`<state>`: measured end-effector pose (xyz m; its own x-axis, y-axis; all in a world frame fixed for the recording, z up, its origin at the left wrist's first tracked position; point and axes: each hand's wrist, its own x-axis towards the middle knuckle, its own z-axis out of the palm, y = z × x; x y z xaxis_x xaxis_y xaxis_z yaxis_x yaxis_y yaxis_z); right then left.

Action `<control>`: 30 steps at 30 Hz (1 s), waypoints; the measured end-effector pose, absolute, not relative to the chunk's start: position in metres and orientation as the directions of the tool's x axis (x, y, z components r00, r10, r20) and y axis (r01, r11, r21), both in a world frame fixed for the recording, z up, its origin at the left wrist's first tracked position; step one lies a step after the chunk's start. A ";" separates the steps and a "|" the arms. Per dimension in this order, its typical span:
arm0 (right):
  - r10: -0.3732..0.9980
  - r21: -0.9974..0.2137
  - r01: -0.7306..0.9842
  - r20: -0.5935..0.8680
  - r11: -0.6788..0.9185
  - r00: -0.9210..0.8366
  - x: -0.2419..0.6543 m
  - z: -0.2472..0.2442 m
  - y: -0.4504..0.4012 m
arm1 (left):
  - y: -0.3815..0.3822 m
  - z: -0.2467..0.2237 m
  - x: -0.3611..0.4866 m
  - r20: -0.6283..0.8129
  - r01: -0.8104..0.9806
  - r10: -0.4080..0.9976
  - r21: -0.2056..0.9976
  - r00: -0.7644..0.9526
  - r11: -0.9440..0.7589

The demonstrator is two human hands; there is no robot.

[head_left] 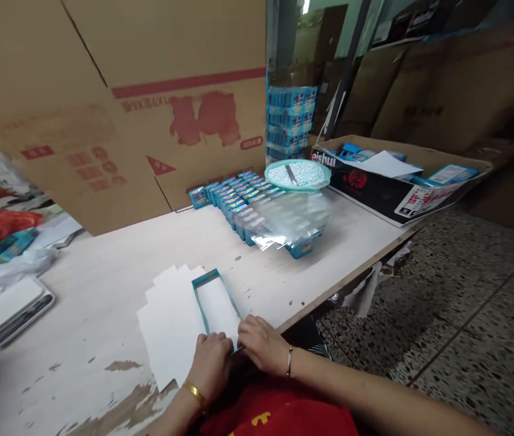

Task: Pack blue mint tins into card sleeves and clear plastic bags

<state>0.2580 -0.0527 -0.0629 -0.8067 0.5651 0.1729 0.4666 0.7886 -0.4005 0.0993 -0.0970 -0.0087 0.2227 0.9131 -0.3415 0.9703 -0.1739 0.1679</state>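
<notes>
"Where is the blue tray (pixel 206 278)?"

"Right in front of me, on the worktop (pixel 111 278), near the edge on my side. Its long axis runs from my hands off toward 11 o'clock, with the far end clear of both."

"Which hand is nearer?"

"Neither, by much. My left hand (pixel 214 360) is at the near left corner and my right hand (pixel 261 342) at the near right, both on the near short end. From the left, the tray's middle is at 12 o'clock; from the right, between 10 and 11."

"How open are they?"

"Hardly at all. The fingers of each are curled in, closed on that end. My fingertips are hidden, so how firmly they pinch I can't tell."

"What's around it?"

"Fanned white cards (pixel 168 321) at 10 o'clock from my left hand, right beside the tray's left wall; whether any run under it, I can't tell. Well apart, at 12, rows of small blue boxes (pixel 224 203), partly under clear plastic (pixel 275 224). The bowl (pixel 299 187) of pale pellets is between 12 and 1."
</notes>
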 end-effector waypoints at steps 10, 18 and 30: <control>0.578 -0.540 0.398 0.214 0.742 -0.787 0.259 -0.055 -0.046 | -0.069 0.007 0.096 -0.600 0.971 0.784 0.239 0.159 -0.015; 0.971 -0.857 0.494 0.032 0.149 -0.238 0.269 -0.068 -0.037 | -0.081 0.005 0.122 -0.308 0.921 0.870 0.189 0.385 -0.340; 0.974 -0.821 0.537 0.097 0.193 -0.202 0.283 -0.065 0.024 | 0.193 0.062 0.049 0.079 0.961 0.964 0.095 0.253 -0.260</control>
